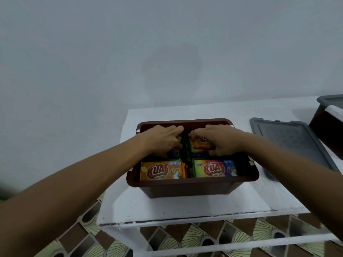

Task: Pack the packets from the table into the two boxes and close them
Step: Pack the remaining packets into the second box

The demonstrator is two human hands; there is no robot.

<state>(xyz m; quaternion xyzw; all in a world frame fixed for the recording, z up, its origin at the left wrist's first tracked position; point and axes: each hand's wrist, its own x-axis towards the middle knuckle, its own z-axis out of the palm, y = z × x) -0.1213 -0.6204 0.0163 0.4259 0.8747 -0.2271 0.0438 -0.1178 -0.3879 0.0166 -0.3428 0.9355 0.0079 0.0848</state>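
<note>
**Both hands deep in the box**

White wall ahead, white table (185, 206) below, patterned floor tiles (194, 236) under its edge. I've got the brown box (185, 188) dead centre on the table, open, packets stacked inside.

At the front of the box lie two flat: an orange front-left packet (163, 170) and a rainbow front-right packet (213, 168), side by side, labels up.

Both arms are in over the back half. The right hand (220, 140) has its fingers and thumb curled round an orange back-right packet (201, 143), which sits on top of the stack there. The left hand (163, 140) is fingers-down on the back-left packets (174, 153); the fingers bend over them, but I can't tell from here whether they grip or only press.

Off to the right, a grey lid (291, 143) lies flat on the table, apart from the box. Beyond it, at the frame's edge, a second box (323, 130) stands with its own grey lid on, partly cut off.
</note>
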